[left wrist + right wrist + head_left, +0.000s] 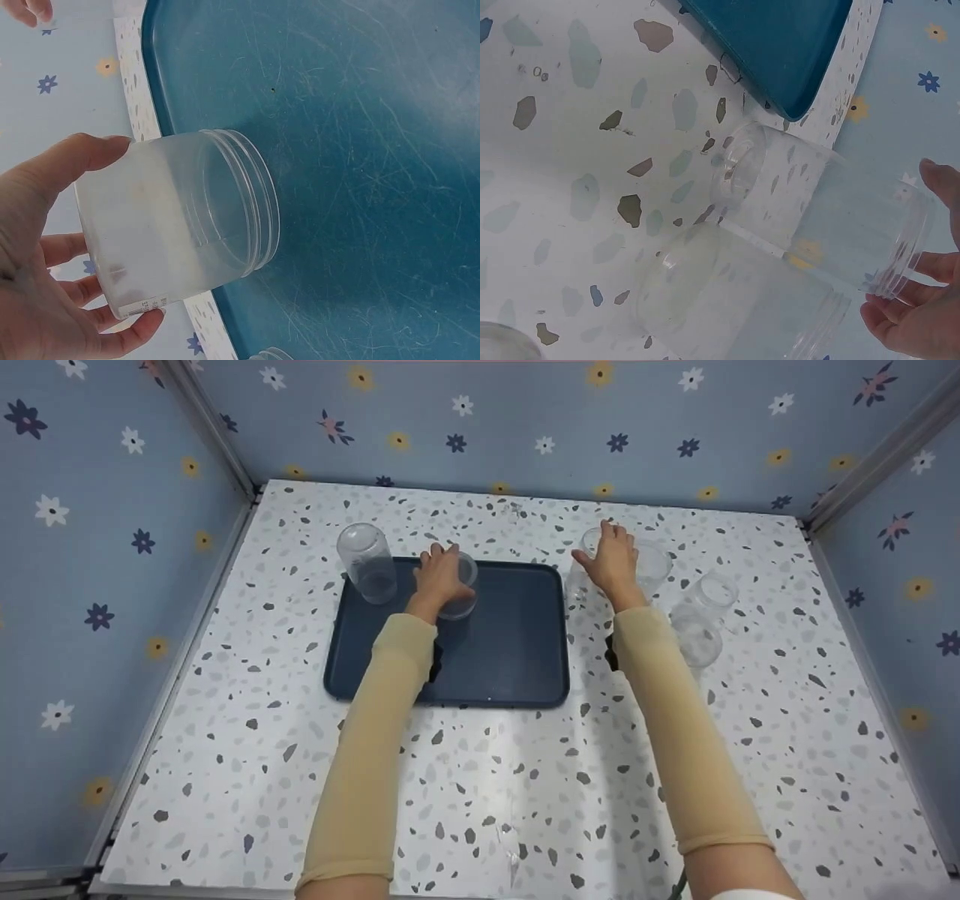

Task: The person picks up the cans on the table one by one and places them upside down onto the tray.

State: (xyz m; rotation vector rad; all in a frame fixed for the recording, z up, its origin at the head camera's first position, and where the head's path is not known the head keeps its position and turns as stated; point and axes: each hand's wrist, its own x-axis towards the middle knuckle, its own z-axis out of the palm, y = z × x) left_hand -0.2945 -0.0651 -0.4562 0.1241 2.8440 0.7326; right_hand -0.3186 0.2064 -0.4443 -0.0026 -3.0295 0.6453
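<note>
Held jar [176, 221], one. Location: inverted at the far side of the tray [517, 630], threaded mouth downward; whether its rim touches cannot be told. Handling, as judged: light, thin-walled plastic, slightly yielding, smooth enough to slip, likelier to dent than shatter. Best hold: round the body near the base, thumb opposing fingers. Appearance: clear, faintly cloudy, cylindrical, screw-threaded, small printed label at the base edge.

Hands, two, well apart. Left hand [437, 577]: clamped on the held jar. Right hand [615, 561]: thumb and fingers spread about the mouth of an upright jar [817, 202]; contact unclear.

Inverted jar [367, 566], one, at the tray's far left corner. Neighbouring jar [742, 300], one, just beside the upright jar. Tray: blue, scratched, on a speckled worktop [480, 810].
</note>
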